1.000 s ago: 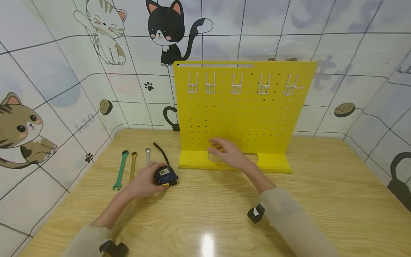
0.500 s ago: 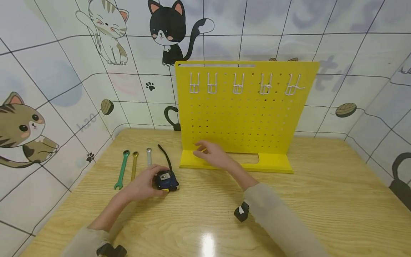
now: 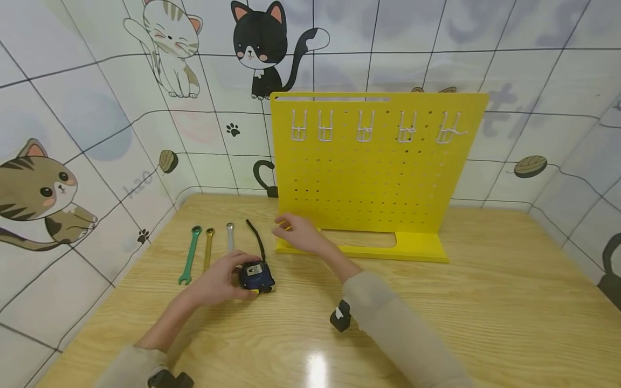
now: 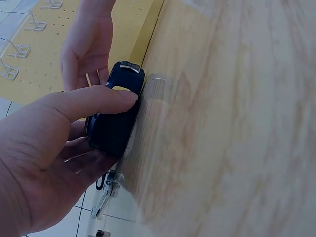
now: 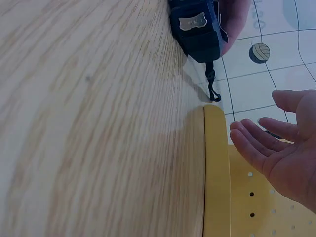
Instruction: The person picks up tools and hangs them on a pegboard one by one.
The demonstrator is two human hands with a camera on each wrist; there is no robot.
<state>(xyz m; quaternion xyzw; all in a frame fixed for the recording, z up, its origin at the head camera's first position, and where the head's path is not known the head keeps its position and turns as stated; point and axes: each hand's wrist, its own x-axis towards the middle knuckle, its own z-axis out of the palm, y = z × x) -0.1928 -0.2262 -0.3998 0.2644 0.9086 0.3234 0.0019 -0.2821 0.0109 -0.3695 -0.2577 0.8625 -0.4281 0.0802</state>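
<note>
My left hand [image 3: 220,280] grips a dark blue tape measure [image 3: 257,276] on the wooden table, thumb on one side and fingers round the other, as the left wrist view shows. From the far end of the tape measure a black wrist strap [image 3: 257,240] trails across the table. My right hand [image 3: 301,233] hovers over the left end of the yellow pegboard stand's base [image 3: 422,245], its fingers loosely bent with nothing between them. In the right wrist view the right hand [image 5: 284,143] is apart from the tape measure [image 5: 197,29].
Left of the tape measure lie a green wrench [image 3: 190,256], a gold wrench [image 3: 208,248] and a silver wrench [image 3: 230,237], the last two partly hidden by my left hand. White wire hooks [image 3: 365,129] line the top of the upright pegboard [image 3: 359,178]. A tiled-pattern wall stands behind.
My right hand has moved left along the pegboard's base, toward the tape measure. The left hand keeps its grip, and the tape measure has shifted slightly nearer to me.
</note>
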